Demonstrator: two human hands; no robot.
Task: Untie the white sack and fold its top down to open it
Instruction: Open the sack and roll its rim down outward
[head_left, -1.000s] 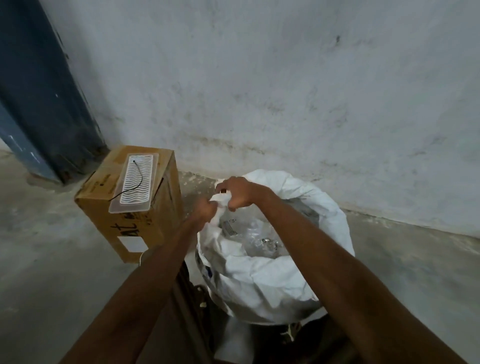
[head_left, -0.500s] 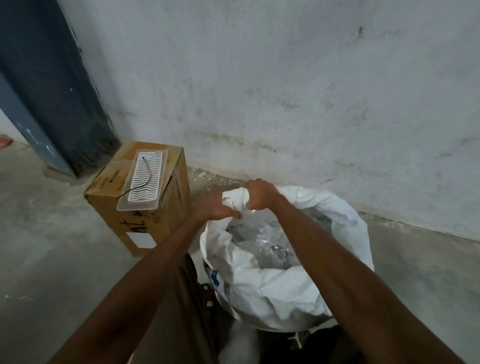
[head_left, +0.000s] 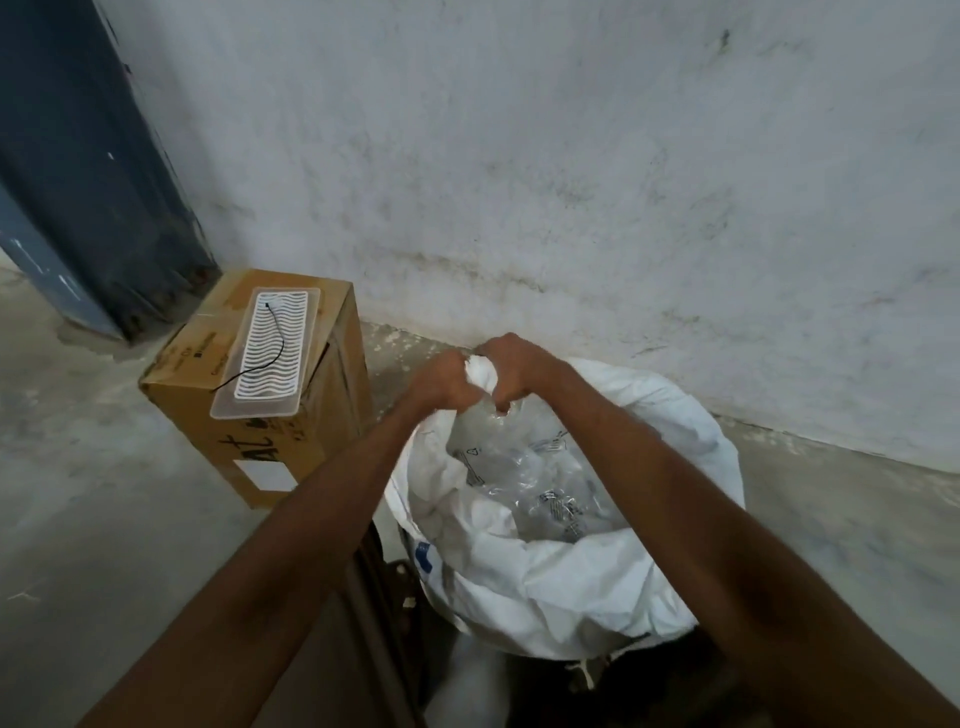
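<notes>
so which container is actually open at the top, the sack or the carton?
The white sack: its mouth gapes, showing clear plastic inside, with only a bunched knot in both hands' grip. The cardboard box left of it is closed, with a plastic tray on top.

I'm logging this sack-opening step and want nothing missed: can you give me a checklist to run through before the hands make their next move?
1. Both hands on the knot: left hand and right hand clench the bunched white knot. Ok.
2. Knot undone: fabric is bunched between the fists. Not ok.
3. Top folded down: the white sack has its near rim rolled outward; far side is gathered. Not ok.
4. Clear inner bag free of the grip: cannot tell.
5. Cardboard box apart from the sack. Ok.
</notes>
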